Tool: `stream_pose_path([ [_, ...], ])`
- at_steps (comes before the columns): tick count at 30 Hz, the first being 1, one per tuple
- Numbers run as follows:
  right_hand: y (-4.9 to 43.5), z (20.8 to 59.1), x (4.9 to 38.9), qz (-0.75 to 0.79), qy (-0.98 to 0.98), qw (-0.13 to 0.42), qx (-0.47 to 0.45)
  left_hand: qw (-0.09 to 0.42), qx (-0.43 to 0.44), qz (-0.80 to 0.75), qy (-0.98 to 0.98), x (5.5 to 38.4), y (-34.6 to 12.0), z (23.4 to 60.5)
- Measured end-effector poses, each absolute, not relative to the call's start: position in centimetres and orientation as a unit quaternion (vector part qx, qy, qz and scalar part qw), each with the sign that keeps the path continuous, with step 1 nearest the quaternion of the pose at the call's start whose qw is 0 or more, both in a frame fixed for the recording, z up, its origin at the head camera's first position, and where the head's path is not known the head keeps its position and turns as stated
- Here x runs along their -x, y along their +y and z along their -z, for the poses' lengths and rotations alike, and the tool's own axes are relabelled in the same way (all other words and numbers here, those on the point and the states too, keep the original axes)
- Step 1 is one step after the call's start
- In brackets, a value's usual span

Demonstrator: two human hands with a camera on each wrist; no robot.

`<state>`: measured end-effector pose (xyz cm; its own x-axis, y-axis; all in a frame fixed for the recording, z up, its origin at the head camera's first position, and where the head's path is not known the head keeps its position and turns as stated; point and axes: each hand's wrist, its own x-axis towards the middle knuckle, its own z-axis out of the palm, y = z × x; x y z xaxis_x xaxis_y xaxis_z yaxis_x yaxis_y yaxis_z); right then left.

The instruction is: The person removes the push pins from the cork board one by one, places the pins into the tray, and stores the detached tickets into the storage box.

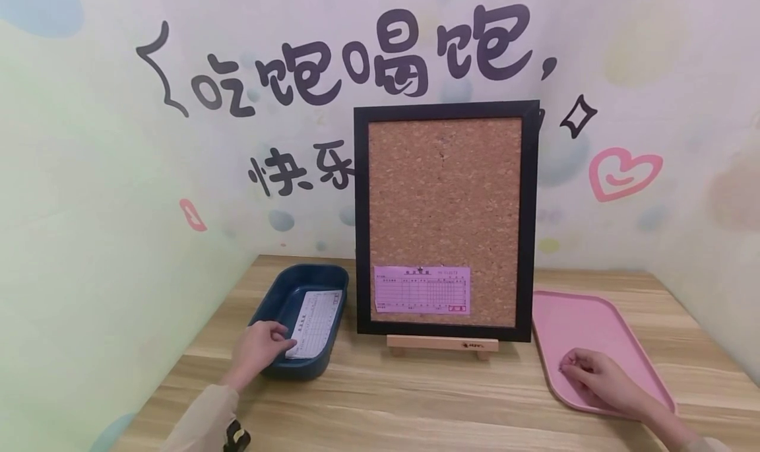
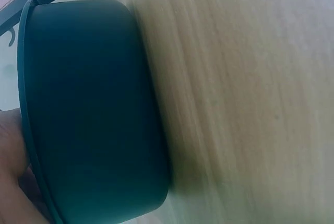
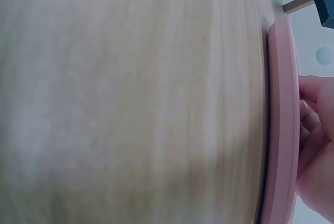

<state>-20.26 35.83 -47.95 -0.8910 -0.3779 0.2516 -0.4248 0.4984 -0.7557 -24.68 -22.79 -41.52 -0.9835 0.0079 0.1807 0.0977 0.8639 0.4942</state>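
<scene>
In the head view, my left hand (image 1: 259,348) reaches over the near left rim of a dark blue basin (image 1: 279,293). Its thumb tip overlaps the lower end of white printed slips (image 1: 315,325) lying in the basin; whether it pinches a slip I cannot tell. My right hand (image 1: 601,376) is low over the left part of a pink tray (image 1: 617,326). Thumb and forefinger pinch a tiny pin-like thing (image 1: 561,368), mostly covered by the fingertips. In the right wrist view, the tray's side wall (image 3: 284,130) hides part of the curled fingers.
Between basin and tray, a black-framed cork board (image 1: 445,194) stands on a small wooden easel (image 1: 442,344). A pink printed slip (image 1: 422,292) is pinned at its lower left. The wooden table (image 1: 410,399) backs onto a printed wall sheet (image 1: 297,16).
</scene>
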Motion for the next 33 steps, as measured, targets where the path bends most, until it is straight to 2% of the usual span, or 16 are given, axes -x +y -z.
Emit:
stream_pose_path([
  [7, 36.1, 47.3, 20.1, -0.479, -0.849, -0.019, -0.222, 0.122, 0.04, 0.265, -0.956, 25.2, -22.4, 41.5],
  [13, 36.0, 46.2, 20.4, -0.426, -0.882, 0.032, -0.199, 0.164, 0.047, 0.285, -0.943, 25.3, -20.9, 41.0],
  [19, 35.6, 44.6, 21.1, -0.413, -0.89, 0.035, -0.191, 0.2, 0.075, 0.301, -0.929, 25.4, -18.4, 40.5],
  [23, 35.1, 43.4, 21.6, -0.419, -0.882, 0.042, -0.212, 0.21, 0.092, 0.307, -0.924, 25.6, -16.7, 40.2],
  [30, 33.4, 40.8, 22.7, -0.379, -0.893, 0.094, -0.223, 0.228, 0.109, 0.303, -0.919, 26.3, -13.8, 39.8],
  [33, 32.3, 39.4, 23.1, -0.37, -0.904, 0.084, -0.199, 0.229, 0.108, 0.314, -0.915, 26.5, -12.8, 39.7],
])
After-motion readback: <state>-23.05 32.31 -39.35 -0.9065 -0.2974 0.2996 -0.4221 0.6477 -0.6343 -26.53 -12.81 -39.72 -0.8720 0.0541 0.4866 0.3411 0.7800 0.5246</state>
